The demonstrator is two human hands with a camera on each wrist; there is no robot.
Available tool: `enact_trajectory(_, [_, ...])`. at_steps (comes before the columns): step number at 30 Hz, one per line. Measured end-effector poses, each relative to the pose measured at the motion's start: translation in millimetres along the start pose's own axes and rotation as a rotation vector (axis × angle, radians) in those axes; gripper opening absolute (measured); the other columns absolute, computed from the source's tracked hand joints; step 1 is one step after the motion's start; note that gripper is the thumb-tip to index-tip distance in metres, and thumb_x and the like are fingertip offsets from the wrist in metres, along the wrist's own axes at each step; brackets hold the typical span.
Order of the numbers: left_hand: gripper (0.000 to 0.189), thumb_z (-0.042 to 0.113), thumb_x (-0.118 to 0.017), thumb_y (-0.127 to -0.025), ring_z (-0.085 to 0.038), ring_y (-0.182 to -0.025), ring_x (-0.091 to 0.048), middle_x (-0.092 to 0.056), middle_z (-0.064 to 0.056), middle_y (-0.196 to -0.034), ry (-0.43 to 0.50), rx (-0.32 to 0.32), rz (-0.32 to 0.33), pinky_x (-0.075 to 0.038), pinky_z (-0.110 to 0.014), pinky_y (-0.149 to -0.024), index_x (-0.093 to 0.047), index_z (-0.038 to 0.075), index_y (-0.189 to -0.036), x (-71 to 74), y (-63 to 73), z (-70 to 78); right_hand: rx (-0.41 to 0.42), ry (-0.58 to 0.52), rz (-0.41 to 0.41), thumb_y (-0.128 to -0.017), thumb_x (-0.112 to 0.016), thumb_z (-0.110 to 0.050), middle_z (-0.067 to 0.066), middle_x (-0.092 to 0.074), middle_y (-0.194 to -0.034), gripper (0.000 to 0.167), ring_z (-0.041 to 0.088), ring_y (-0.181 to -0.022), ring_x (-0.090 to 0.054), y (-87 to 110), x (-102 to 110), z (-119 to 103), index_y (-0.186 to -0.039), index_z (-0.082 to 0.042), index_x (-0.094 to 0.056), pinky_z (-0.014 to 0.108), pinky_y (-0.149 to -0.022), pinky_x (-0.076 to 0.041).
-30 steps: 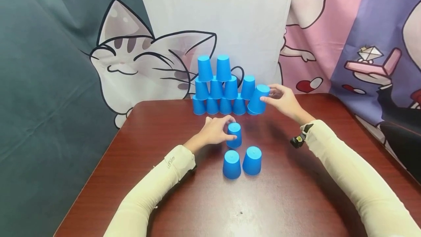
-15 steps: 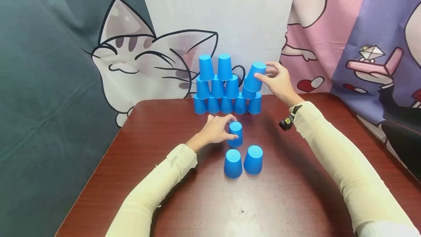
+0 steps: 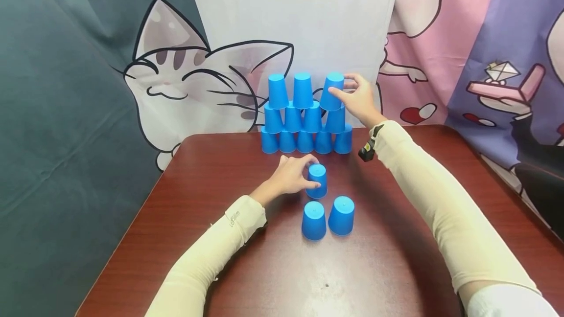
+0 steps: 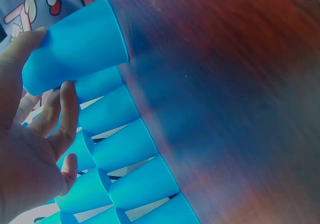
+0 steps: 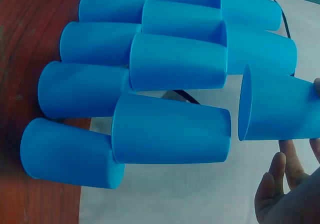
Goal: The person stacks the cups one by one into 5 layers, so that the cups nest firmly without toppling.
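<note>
My right hand [image 3: 360,99] pinches an upside-down blue plastic cup [image 3: 331,94] at the right end of the top row of a stacked cup wall. In the right wrist view a small gap shows between this cup's rim [image 5: 244,104] and the end cup [image 5: 172,129] of the row below. Two cups, one of them the upper left cup [image 3: 278,92], stand beside it on the same level. Several cups form each of the two lower rows, including the bottom cup [image 3: 305,142]. My left hand [image 3: 288,175] grips another upside-down cup [image 3: 318,182] on the table, thumb on its near side.
Two upside-down cups, a left one [image 3: 314,221] and a right one [image 3: 341,215], stand on the brown table [image 3: 379,258] nearer to me. Behind the wall of cups hangs a cloth backdrop [image 3: 335,18] with cartoon cats.
My right hand has lifted its cup from the bottom right of the wall up to the top row and slightly left. The left hand has kept its grip in place.
</note>
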State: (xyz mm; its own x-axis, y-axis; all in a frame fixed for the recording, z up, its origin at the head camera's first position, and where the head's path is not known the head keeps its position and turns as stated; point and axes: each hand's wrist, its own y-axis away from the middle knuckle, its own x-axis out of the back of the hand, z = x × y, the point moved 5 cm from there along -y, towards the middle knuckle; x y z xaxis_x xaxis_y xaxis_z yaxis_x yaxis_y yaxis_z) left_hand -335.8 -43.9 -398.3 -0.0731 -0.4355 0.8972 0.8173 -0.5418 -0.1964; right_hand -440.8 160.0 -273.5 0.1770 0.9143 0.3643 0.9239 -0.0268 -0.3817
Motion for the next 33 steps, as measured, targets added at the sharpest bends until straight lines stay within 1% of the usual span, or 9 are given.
enact_trajectory(8, [0.059,0.054,-0.077,-0.079,-0.011,-0.102,-0.062,-0.071,0.007,-0.109,-0.010,-0.001,-0.029,-0.037,-0.039,-0.088,-0.056,0.024,-0.125,-2.2,-3.5,5.5,-0.027,0.005,0.007,-0.087,-0.073,-0.048,0.016,-0.059,-0.135,0.068,0.031,-0.121,-0.059,-6.2,-3.9,6.7,-0.138,-0.009,-0.050,0.048,-0.100,-0.048])
enact_trajectory(13, [0.060,0.053,-0.078,-0.079,-0.012,-0.103,-0.062,-0.071,0.006,-0.109,-0.012,0.005,-0.027,-0.037,-0.040,-0.088,-0.055,0.023,-0.126,-3.0,-1.6,7.2,-0.030,0.006,0.015,-0.088,-0.072,-0.048,0.017,-0.058,-0.136,0.068,0.032,-0.122,-0.058,-8.4,-5.7,9.7,-0.138,-0.008,-0.050,0.048,-0.101,-0.046])
enact_trajectory(19, [0.061,0.053,-0.079,-0.078,-0.012,-0.103,-0.062,-0.071,0.006,-0.109,-0.013,0.035,-0.027,-0.037,-0.040,-0.088,-0.055,0.023,-0.126,-3.3,3.9,3.4,-0.045,0.004,-0.040,-0.088,-0.071,-0.049,0.016,-0.056,-0.139,0.070,0.032,-0.125,-0.057,-9.4,-13.6,12.6,-0.140,-0.007,-0.049,0.047,-0.103,-0.046])
enact_trajectory(24, [0.061,0.054,-0.078,-0.078,-0.011,-0.102,-0.062,-0.071,0.006,-0.108,-0.005,0.027,-0.019,-0.038,-0.040,-0.088,-0.055,0.024,-0.126,-3.5,3.2,2.2,-0.036,-0.006,-0.034,-0.089,-0.073,-0.043,0.016,-0.056,-0.139,0.068,0.032,-0.124,-0.057,-9.9,-13.9,12.9,-0.141,-0.008,-0.048,0.047,-0.102,-0.046])
enact_trajectory(28, [0.061,0.054,-0.078,-0.078,-0.011,-0.102,-0.062,-0.071,0.006,-0.108,0.000,0.031,-0.020,-0.038,-0.040,-0.088,-0.055,0.023,-0.125,-3.3,2.6,0.7,-0.037,-0.009,-0.050,-0.088,-0.075,-0.040,0.015,-0.054,-0.142,0.073,0.032,-0.126,-0.056,-9.9,-14.1,13.6,-0.148,-0.012,-0.044,0.046,-0.103,-0.046])
enact_trajectory(33, [0.061,0.053,-0.079,-0.078,-0.011,-0.100,-0.062,-0.071,0.006,-0.107,0.010,0.031,-0.026,-0.037,-0.040,-0.087,-0.055,0.023,-0.125,-1.8,0.7,0.3,-0.016,-0.026,-0.054,-0.088,-0.076,-0.034,0.014,-0.056,-0.142,0.076,0.035,-0.126,-0.056,-6.8,-9.1,14.6,-0.151,-0.012,-0.039,0.048,-0.103,-0.046])
